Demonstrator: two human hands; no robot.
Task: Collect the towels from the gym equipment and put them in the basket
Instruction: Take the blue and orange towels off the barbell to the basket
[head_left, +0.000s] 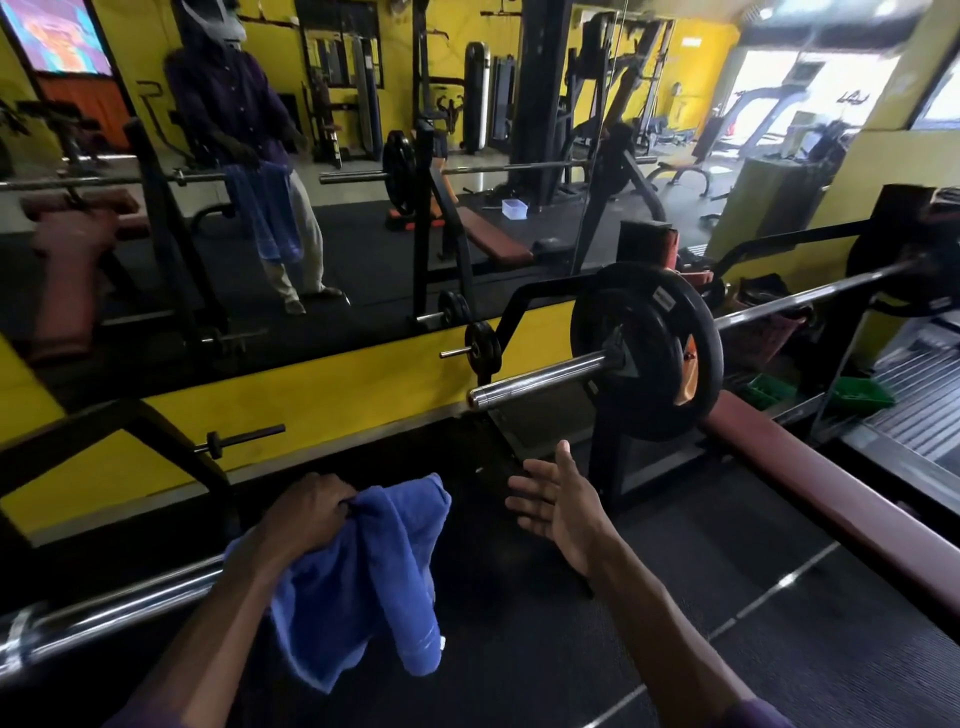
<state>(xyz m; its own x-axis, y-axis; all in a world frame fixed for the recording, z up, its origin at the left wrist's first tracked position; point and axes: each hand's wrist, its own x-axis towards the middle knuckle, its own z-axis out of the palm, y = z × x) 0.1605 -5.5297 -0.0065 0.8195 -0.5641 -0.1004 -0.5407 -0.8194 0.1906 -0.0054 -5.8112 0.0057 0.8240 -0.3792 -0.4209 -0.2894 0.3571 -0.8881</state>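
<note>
The left hand (306, 512) grips a blue towel (363, 577) at lower centre; the right hand (563, 506) is spread and holds nothing. One towel is collected, but no basket is plainly in view, so dropping it off is left.

Wearer check from my end. Left hand (306, 512) and right hand (558, 506) are bare, forearms uncovered. Dark purple cuffs just show at the bottom edge: left sleeve (137, 719), right sleeve (753, 714). The mirror (363, 249) gives me the full figure: dark purple shirt (234, 98) with a row of small pale buttons down the front, loose light beige trousers (306, 239), pale footwear (296, 306), type unclear. Greyish headgear (218, 21) up top, too blurred for detail.
</note>
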